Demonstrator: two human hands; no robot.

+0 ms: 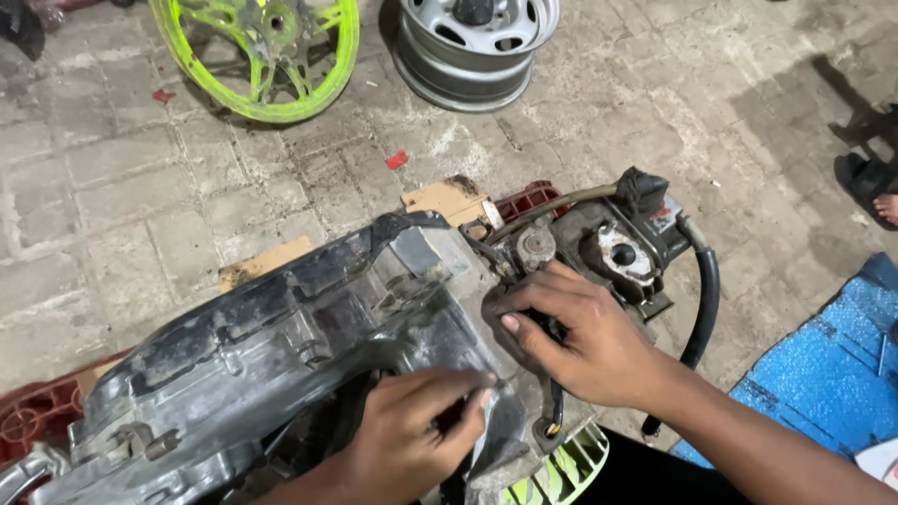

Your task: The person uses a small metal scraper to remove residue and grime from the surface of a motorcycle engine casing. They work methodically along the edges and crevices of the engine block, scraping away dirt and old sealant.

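— Where's the engine sitting, and why like that?

— The grey engine case (pixel 271 365) lies on its side across the paved floor (pixel 140 187), tipped up on red plastic blocks (pixel 37 416) and scraps of cardboard (pixel 449 198). I'd guess that props it off the ground and turns the working end toward the person.

— What are the hands doing?

— The left hand (pixel 412 440) is curled closed on the lower edge of the case, fingers bent round the rim; it looks like it is steadying the case. The right hand (pixel 580 337) rests just past it, at the joint where the case meets the carburettor (pixel 617 248), fingers bent and pressing on a small part there. What exactly it pinches is hidden under the fingers, so I can't tell.

— And the hoses?

— A black rubber hose (pixel 706 299) loops from the right side of the carburettor down and back toward the wrist. A thinner brownish tube (pixel 552 208) arcs over the top to a black cap (pixel 641 187). Both look attached, which would explain why the carburettor stays close to the case.

— Anything else around?

— A green finned part (pixel 561 472) peeks from under the case, near the person's lap. Farther off on the floor are a bright green spoked wheel (pixel 257 56) and a silver steel rim (pixel 472 47), well apart from the engine. A blue mat (pixel 823 374) lies to the right, and a sandalled foot (pixel 875 182) shows at the far right edge.
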